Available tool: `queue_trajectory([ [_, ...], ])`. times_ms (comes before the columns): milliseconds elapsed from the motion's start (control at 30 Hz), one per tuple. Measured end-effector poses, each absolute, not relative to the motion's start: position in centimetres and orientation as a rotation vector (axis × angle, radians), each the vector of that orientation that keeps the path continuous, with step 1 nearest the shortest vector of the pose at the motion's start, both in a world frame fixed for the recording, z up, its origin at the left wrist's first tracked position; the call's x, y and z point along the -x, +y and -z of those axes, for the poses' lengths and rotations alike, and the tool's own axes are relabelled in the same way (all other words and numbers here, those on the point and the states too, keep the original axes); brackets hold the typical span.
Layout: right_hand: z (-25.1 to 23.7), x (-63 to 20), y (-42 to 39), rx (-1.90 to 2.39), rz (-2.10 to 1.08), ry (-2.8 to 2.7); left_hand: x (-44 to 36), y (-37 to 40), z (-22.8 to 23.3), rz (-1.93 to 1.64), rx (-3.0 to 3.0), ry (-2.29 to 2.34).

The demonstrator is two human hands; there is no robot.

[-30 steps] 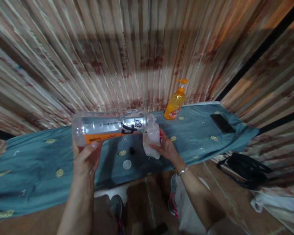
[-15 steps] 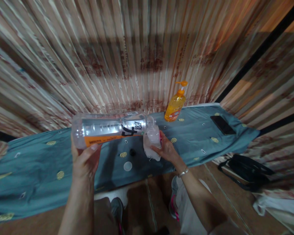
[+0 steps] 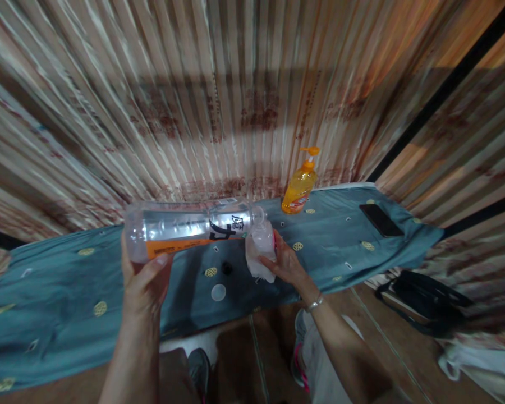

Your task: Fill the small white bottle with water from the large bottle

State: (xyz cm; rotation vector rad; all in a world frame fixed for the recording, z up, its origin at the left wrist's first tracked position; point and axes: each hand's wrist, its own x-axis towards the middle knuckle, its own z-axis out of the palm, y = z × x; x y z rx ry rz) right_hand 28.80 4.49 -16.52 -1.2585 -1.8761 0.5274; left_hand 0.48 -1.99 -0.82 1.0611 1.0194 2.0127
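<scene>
My left hand (image 3: pixel 145 280) grips a large clear plastic bottle (image 3: pixel 189 229) with an orange band, held on its side with the open mouth pointing right. The mouth sits over a small clear container (image 3: pixel 261 247) that my right hand (image 3: pixel 287 262) holds just above the teal cloth (image 3: pixel 67 280). A white wad, perhaps tissue, is pressed under that container in the same hand. A small black cap (image 3: pixel 226 268) and a round white lid (image 3: pixel 218 292) lie on the cloth below the bottle.
An orange pump bottle (image 3: pixel 299 188) stands at the back of the cloth, against a pleated patterned curtain (image 3: pixel 235 101). A dark phone (image 3: pixel 381 220) lies at the cloth's right end. A black bag (image 3: pixel 425 300) sits on the floor at the right.
Both hands and the bottle hold nearly the same pose. The view has shifted slightly, so things sit a little lower in the picture.
</scene>
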Motion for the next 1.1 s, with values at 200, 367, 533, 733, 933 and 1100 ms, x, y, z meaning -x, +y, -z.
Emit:
queue_trajectory([
  [200, 16.17, -28.7, 4.36, 1.276, -0.537, -1.871, -0.72, -1.98, 0.65, -2.019, -1.038, 0.987],
  [367, 16.05, -28.69, 4.35, 1.277, -0.53, -1.871, -0.85, -1.92, 0.46, -2.027, -1.061, 0.965],
  [533, 16.16, -28.69, 4.37, 1.286, -0.517, -1.878, -0.8, -1.92, 0.51, -2.022, -1.027, 0.971],
  [733, 16.64, -28.66, 4.47, 1.269, -0.489, -1.881, -0.71, -1.74, 0.36, -2.029, -1.031, 0.95],
  [933, 16.32, -28.72, 4.41, 1.269, -0.533, -1.87, -0.68, -1.72, 0.23, -2.028, -1.059, 0.942],
  [1100, 15.73, -28.68, 4.29, 1.267, -0.559, -1.868, -0.8, -1.79, 0.09, -2.017, -1.066, 0.912],
])
